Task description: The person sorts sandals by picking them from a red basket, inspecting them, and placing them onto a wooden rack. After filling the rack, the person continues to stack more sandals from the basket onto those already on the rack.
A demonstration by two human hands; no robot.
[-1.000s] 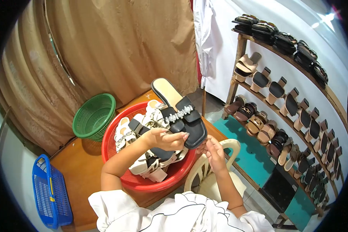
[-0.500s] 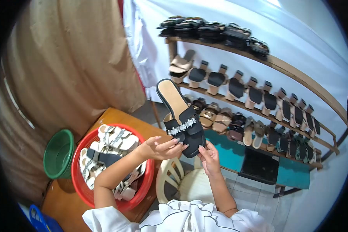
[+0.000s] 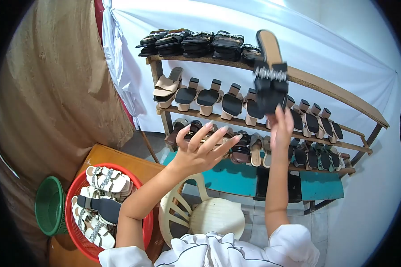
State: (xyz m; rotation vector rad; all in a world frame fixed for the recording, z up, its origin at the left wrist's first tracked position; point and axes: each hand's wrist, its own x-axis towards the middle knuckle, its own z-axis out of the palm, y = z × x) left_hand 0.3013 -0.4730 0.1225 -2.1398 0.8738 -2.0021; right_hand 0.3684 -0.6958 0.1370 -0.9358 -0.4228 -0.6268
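Note:
My right hand (image 3: 281, 127) grips the toe end of a black sandal (image 3: 271, 84) with a tan insole and a jewelled strap. The sandal is raised upright before the rack's upper shelves, its heel end pointing up. Empty and with fingers spread, my left hand (image 3: 205, 149) is in mid-air to the left, before the lower shelf. Below it to the left, a red basket (image 3: 148, 224) holds white sandals (image 3: 109, 179) with grey straps and a dark-soled one (image 3: 103, 208).
A wooden rack (image 3: 338, 89) carries black sandals (image 3: 200, 43) on top and more footwear below. A cream plastic chair (image 3: 218, 216) stands in front of a teal bench (image 3: 321, 187). At the left are a green basket (image 3: 49, 207) and a wooden table (image 3: 100, 155).
My right hand has lifted the sandal up and to the right, towards the rack. My left hand has come off the sandal, its fingers now spread. The view has shifted right.

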